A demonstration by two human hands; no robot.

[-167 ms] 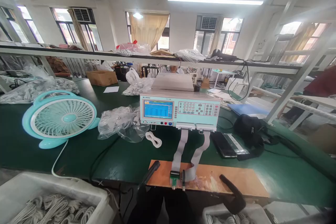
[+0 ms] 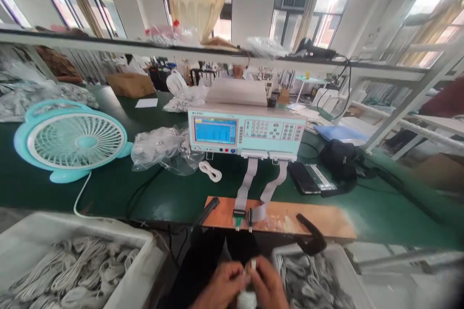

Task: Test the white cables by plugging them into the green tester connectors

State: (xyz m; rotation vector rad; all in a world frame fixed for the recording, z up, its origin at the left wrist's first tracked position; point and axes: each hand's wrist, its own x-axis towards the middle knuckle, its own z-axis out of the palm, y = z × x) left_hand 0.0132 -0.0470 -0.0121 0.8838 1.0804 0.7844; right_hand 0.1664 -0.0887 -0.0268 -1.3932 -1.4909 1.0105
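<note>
Low in the head view, my left hand [image 2: 226, 284] and my right hand [image 2: 267, 284] meet over my lap, fingers pinched together. Between them is a white cable [image 2: 247, 300], partly hidden by the fingers; a pale end sticks up from my right hand. Beyond the hands, a small green circuit board [image 2: 238, 222] and a black plug sit at the front edge of a copper-coloured board [image 2: 326, 219]. Grey ribbon cables [image 2: 247, 186] run from there up to a bench tester [image 2: 213, 147] with a lit blue screen.
Bins of coiled cables stand on the left [image 2: 145, 246] and right [image 2: 342, 260]. Black clamps [image 2: 311, 236] hold the board. On the green table lie a turquoise fan [image 2: 86, 142], bagged cables [image 2: 159, 147], a white coiled cable [image 2: 210, 172], a phone [image 2: 302, 178] and a black bag [image 2: 339, 159].
Both my hands have come into view at the bottom, with a white cable between them. The view has tilted downward, showing more of the bins.
</note>
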